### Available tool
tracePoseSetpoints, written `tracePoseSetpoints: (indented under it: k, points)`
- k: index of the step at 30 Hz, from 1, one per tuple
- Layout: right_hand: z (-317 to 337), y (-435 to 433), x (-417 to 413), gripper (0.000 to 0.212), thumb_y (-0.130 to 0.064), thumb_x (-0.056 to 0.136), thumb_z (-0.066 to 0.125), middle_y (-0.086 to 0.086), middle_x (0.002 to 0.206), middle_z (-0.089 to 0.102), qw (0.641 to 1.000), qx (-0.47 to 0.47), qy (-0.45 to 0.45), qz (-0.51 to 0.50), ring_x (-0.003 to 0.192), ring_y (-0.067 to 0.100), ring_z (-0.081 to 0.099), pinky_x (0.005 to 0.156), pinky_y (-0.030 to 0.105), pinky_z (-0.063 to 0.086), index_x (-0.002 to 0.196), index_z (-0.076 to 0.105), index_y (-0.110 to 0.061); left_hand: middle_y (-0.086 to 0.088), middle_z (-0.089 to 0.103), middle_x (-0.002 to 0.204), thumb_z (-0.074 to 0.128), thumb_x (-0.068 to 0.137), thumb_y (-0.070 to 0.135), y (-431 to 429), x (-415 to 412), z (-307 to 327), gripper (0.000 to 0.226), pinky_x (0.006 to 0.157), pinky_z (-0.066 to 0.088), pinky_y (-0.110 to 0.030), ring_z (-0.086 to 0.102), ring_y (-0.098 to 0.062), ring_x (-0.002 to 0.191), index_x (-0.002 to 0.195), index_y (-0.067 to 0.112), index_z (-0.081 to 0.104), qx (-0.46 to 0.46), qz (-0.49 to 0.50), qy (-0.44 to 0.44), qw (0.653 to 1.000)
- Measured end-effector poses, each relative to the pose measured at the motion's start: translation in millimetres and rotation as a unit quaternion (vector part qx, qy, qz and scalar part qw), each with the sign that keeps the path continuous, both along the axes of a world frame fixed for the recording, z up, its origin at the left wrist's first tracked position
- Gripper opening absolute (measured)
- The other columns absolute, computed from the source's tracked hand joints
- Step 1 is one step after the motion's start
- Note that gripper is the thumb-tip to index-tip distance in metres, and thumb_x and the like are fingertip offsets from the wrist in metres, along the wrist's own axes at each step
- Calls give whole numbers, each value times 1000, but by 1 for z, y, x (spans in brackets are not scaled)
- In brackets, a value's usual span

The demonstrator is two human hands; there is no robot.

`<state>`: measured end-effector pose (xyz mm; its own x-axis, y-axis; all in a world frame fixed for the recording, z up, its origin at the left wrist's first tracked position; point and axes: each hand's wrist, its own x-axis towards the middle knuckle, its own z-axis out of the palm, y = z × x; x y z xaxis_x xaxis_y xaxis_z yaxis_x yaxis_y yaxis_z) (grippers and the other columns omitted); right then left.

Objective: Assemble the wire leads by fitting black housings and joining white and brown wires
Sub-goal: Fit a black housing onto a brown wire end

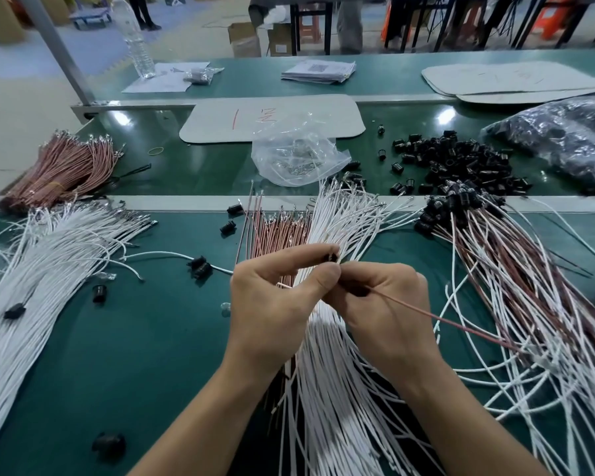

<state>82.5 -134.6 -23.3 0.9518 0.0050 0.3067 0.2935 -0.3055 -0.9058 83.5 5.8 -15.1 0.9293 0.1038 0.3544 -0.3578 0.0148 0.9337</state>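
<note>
Working above the white wires [323, 389], feed the brown wire [443, 319] straight into the housing [331, 257], tip in line with the opening, and push until it seats. Your right hand [382, 304] pinches the wire close to its end, fingers curled. Your left hand [275, 297] pinches the housing between thumb and forefinger. Spare housings [461, 159] lie heaped farther back.

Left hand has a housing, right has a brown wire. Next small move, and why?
Probably push the brown wire into the black housing: the left hand pinches the housing, the right hand pinches the wire right next to it. Fingers hide whether it is seated.
</note>
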Motion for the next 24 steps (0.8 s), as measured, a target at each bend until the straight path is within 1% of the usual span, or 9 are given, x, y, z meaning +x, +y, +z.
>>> tracePoseSetpoints:
  k: [3, 4, 7, 9, 13, 14, 17, 20, 24]
  points:
    - [1, -2, 0, 15, -42, 83, 81, 6, 63, 70, 999, 43, 13, 23, 61, 30, 66, 55, 43, 56, 85, 83, -27, 5, 81, 92, 82, 72, 28, -1, 2, -2, 24, 78, 59, -20, 78, -15, 88, 93, 40, 83, -21, -7, 25, 999]
    - [2, -3, 1, 17, -41, 81, 81, 7, 66, 72, 997, 65, 25, 26, 64, 32, 69, 59, 47, 59, 85, 83, -25, 3, 81, 92, 82, 72, 28, 0, 3, -3, 23, 78, 59, -23, 78, -17, 88, 92, 39, 83, -26, -12, 31, 999]
    - [0, -4, 7, 10, -18, 81, 88, 6, 62, 71, 990, 121, 67, 25, 57, 14, 64, 55, 31, 54, 76, 80, -14, 0, 81, 90, 81, 72, 27, 1, 4, -4, 20, 80, 60, -28, 78, -20, 88, 92, 31, 83, -18, -14, 43, 999]
    - [2, -4, 7, 12, -8, 79, 88, 6, 60, 70, 985, 150, 86, 21, 55, 9, 63, 53, 23, 50, 72, 78, -11, 1, 80, 89, 80, 75, 27, 3, 4, -4, 17, 80, 60, -29, 77, -19, 88, 92, 27, 83, -3, -7, 40, 999]
    - [7, -6, 5, 12, -12, 77, 90, 7, 64, 72, 992, 83, 91, 23, 59, 17, 65, 59, 42, 57, 74, 80, -17, -1, 79, 81, 80, 79, 30, 4, 5, 0, 7, 75, 57, -25, 75, -17, 81, 84, 25, 84, -1, 8, 25, 1000]
    - [8, -6, 4, 12, -11, 77, 89, 6, 65, 72, 992, 69, 98, 24, 60, 17, 66, 61, 43, 58, 74, 80, -17, -2, 78, 79, 79, 80, 28, 5, 6, 1, 6, 74, 56, -23, 74, -16, 78, 82, 24, 84, -12, 9, 25, 1000]
    - [7, -5, 5, 14, -8, 77, 87, 0, 65, 73, 992, 31, 116, 24, 60, 12, 68, 61, 31, 58, 74, 80, -21, -6, 78, 77, 78, 85, 18, 6, 5, 1, 7, 73, 56, -19, 74, -15, 75, 81, 17, 84, -56, 12, 38, 998]
    - [5, -5, 6, 17, -7, 78, 86, -5, 58, 68, 990, 44, 131, 27, 54, 4, 62, 56, 19, 48, 70, 79, -21, -9, 77, 76, 73, 91, 9, 2, 4, 1, 16, 70, 55, -18, 73, -14, 72, 78, 11, 82, -75, 22, 51, 996]
    - [1, -5, 9, 18, -6, 81, 83, 4, 59, 68, 987, 64, 141, 41, 54, 12, 62, 56, 27, 51, 70, 78, -20, -9, 78, 79, 68, 95, 7, -3, 1, 1, 20, 62, 50, -15, 73, -13, 72, 79, 11, 80, -76, 25, 76, 994]
